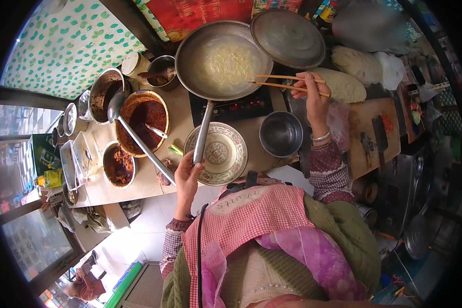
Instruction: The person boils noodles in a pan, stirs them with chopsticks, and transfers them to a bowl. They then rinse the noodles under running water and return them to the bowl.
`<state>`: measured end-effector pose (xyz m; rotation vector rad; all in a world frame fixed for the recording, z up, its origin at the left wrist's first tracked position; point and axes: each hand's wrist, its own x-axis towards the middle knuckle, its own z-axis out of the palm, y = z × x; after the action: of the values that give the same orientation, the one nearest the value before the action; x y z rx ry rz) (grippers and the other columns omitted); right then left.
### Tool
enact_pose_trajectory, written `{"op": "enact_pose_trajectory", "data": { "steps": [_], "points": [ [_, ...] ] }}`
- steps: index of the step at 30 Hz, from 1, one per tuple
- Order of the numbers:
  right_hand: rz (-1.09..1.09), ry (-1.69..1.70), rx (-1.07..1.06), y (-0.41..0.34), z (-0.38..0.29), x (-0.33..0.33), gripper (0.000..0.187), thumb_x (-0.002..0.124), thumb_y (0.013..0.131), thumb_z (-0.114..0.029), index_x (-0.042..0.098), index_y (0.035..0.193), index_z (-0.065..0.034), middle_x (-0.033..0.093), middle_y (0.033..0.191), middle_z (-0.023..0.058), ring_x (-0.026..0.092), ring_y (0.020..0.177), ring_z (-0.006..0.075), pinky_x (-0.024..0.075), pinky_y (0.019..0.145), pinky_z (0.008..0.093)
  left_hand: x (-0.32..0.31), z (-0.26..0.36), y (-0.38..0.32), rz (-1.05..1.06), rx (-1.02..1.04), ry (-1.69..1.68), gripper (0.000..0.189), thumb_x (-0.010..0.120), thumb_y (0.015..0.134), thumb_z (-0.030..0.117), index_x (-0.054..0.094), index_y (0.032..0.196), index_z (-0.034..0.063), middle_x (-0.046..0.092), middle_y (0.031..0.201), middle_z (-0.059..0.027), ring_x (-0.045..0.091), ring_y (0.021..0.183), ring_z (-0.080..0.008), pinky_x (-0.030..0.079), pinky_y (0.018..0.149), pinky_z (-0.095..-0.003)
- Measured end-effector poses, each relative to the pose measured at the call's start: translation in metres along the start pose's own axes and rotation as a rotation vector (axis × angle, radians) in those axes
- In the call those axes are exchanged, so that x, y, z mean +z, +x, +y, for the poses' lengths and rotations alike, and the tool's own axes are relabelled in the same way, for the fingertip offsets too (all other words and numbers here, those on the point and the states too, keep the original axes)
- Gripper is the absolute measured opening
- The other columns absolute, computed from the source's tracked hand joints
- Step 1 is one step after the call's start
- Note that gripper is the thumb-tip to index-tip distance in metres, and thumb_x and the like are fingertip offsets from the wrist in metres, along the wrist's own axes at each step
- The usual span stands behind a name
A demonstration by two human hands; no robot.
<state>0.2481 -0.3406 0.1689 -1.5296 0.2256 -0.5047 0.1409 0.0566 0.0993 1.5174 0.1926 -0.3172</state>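
My left hand point(187, 173) is closed around the end of the metal handle of a large wok point(184, 65), which sits on a black induction cooker point(254, 107) with lit red lights. Pale noodles point(229, 63) lie in cloudy liquid in the wok. In my right hand point(313, 98) is a pair of wooden chopsticks point(285, 83), their tips slightly apart over the noodles' right edge. Under the wok's handle stands a patterned bowl point(225, 154). A dark metal bowl point(281, 134) is to its right. A round metal lid point(288, 36) leans at the wok's upper right.
At left are a pot of dark red sauce point(158, 111) with a spoon, a long-handled ladle point(138, 142), a bowl of reddish food point(119, 163) and plastic containers point(86, 154). At right, a cutting board point(354, 154) bears a cleaver point(380, 133). A person point(87, 285) is at the lower left.
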Motion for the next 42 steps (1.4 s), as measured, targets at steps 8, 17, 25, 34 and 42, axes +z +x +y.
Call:
{"op": "enact_pose_trajectory", "data": {
  "steps": [8, 17, 25, 34, 42],
  "points": [
    [0.018, 0.003, 0.016, -0.012, 0.005, -0.018, 0.032, 0.053, 0.109, -0.025, 0.07, 0.108, 0.0014, 0.069, 0.083, 0.0075, 0.069, 0.067, 0.0139, 0.0545, 0.058, 0.0233, 0.001, -0.003, -0.001, 0.019, -0.006, 0.009, 0.046, 0.062, 0.099, 0.005, 0.051, 0.143, -0.001, 0.073, 0.114, -0.0099, 0.068, 0.093, -0.0115, 0.051, 0.078, -0.0232],
    [0.038, 0.006, 0.046, -0.023, 0.008, -0.022, 0.032, 0.052, 0.109, -0.026, 0.069, 0.109, 0.0013, 0.07, 0.085, 0.0078, 0.069, 0.068, 0.0139, 0.0552, 0.061, 0.0229, 0.001, 0.001, -0.002, 0.003, -0.009, 0.023, 0.046, 0.062, 0.1, 0.007, 0.051, 0.144, -0.0021, 0.072, 0.115, -0.0104, 0.068, 0.093, -0.0118, 0.053, 0.079, -0.0246],
    [0.067, 0.008, 0.018, -0.033, 0.011, -0.026, 0.032, 0.053, 0.109, -0.026, 0.069, 0.108, 0.0015, 0.07, 0.085, 0.0077, 0.069, 0.068, 0.0144, 0.0555, 0.061, 0.0233, -0.004, -0.009, 0.0, -0.01, 0.023, 0.036, 0.045, 0.063, 0.101, 0.008, 0.052, 0.144, -0.0013, 0.073, 0.116, -0.0084, 0.068, 0.094, -0.0103, 0.052, 0.079, -0.023],
    [0.1, 0.085, 0.017, -0.028, 0.003, -0.024, 0.031, 0.054, 0.108, -0.025, 0.069, 0.107, 0.002, 0.071, 0.084, 0.0097, 0.07, 0.066, 0.0153, 0.0568, 0.061, 0.0244, -0.004, -0.009, 0.0, -0.015, 0.004, 0.042, 0.047, 0.065, 0.101, 0.012, 0.051, 0.144, -0.0016, 0.073, 0.118, -0.011, 0.07, 0.093, -0.0123, 0.051, 0.075, -0.0216],
    [0.129, 0.146, 0.052, -0.03, 0.01, -0.031, 0.029, 0.053, 0.108, -0.023, 0.069, 0.109, 0.0018, 0.071, 0.084, 0.01, 0.07, 0.066, 0.0166, 0.0572, 0.061, 0.0247, -0.003, -0.008, 0.0, 0.001, 0.005, 0.052, 0.046, 0.064, 0.102, 0.014, 0.052, 0.144, -0.0007, 0.073, 0.116, -0.0101, 0.069, 0.092, -0.0102, 0.051, 0.075, -0.0217]
  ]
}}
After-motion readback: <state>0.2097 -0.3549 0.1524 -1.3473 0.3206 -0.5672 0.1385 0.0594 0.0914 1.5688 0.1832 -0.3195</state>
